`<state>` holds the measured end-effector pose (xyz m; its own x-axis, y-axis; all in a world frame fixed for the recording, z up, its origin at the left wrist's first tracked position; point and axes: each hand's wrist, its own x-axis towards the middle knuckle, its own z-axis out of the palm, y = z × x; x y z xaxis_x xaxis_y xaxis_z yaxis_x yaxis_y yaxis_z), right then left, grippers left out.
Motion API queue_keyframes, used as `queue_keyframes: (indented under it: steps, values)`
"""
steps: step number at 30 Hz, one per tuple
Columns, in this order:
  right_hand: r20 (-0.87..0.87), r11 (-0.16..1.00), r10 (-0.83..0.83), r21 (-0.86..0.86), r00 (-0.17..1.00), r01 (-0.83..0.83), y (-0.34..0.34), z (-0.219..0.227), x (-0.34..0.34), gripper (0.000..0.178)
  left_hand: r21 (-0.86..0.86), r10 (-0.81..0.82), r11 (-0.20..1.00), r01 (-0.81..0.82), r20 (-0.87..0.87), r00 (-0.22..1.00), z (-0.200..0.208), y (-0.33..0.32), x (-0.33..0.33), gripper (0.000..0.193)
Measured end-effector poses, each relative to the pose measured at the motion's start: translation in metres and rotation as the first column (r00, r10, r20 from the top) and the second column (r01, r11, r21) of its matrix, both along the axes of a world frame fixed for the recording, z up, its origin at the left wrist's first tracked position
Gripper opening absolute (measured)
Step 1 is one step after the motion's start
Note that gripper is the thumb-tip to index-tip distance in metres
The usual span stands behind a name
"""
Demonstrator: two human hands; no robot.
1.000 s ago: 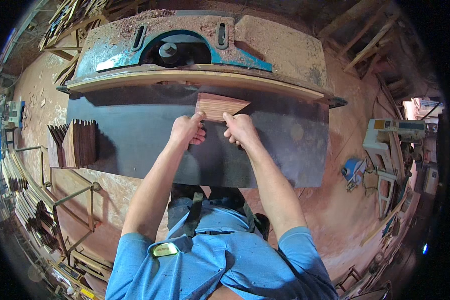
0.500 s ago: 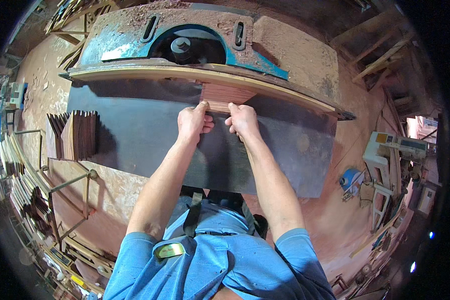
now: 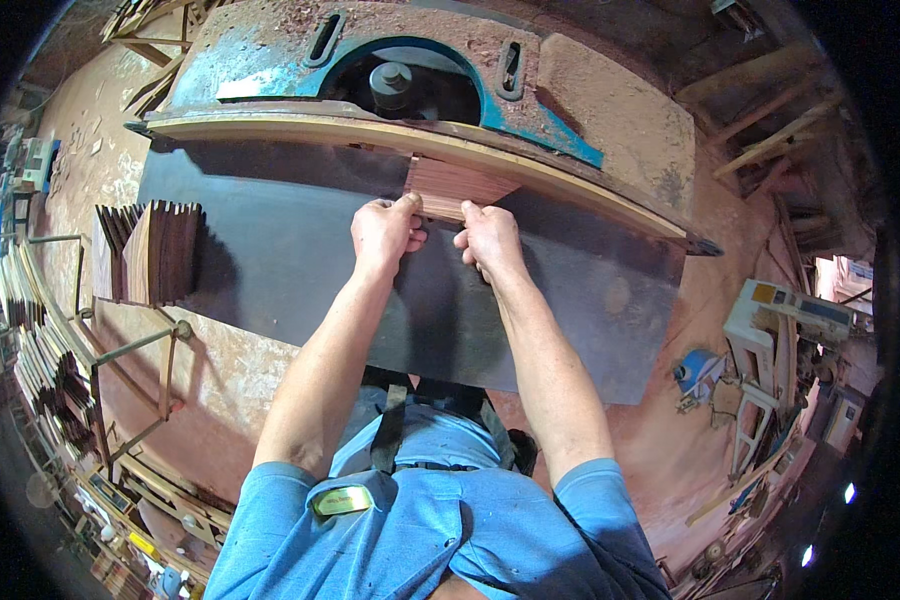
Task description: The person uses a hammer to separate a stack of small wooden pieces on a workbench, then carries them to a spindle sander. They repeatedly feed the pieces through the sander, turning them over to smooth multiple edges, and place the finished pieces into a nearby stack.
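A reddish-brown wooden piece with a slanted right end lies flat on a dark metal machine table. Its far edge is against a long pale wooden fence. My left hand pinches the near left corner, thumb on top and fingers curled. The near right part is gripped the same way by my right hand. Behind the fence sits a round spindle in a dark opening framed by a blue-green casting. Whatever cutter meets the wood is hidden by the fence.
A stack of similar dark wooden pieces with pointed tops stands at the table's left end. Sawdust covers the machine's back plate. Left of the table is a metal rack with more pieces. A white machine stands to the right.
The view has tilted slightly, so the machine sits a little farther right and is turned. Both hands keep their grip on the wooden piece, which stays against the fence.
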<state>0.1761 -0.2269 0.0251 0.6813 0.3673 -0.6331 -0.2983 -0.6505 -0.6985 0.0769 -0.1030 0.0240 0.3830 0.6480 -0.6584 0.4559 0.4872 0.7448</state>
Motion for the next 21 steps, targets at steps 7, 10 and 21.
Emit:
queue_keyframes:
  steps: [7,10,21]
  values:
    - [-0.015,1.0,-0.02,-0.014,1.0,0.02,0.013,0.0,-0.006,0.041,-0.036,0.057,0.998,-0.056,0.038,0.998,-0.002,0.009,-0.003,0.025]
    - [-0.009,0.999,-0.032,0.026,0.999,0.033,0.02,-0.009,-0.008,0.041,-0.044,0.077,0.996,-0.074,0.065,0.995,-0.003,0.015,-0.006,0.024]
    - [0.068,0.998,0.048,-0.052,0.997,-0.045,0.044,0.009,-0.022,0.052,-0.024,0.145,0.989,-0.143,0.078,0.986,-0.005,0.033,-0.015,0.021]
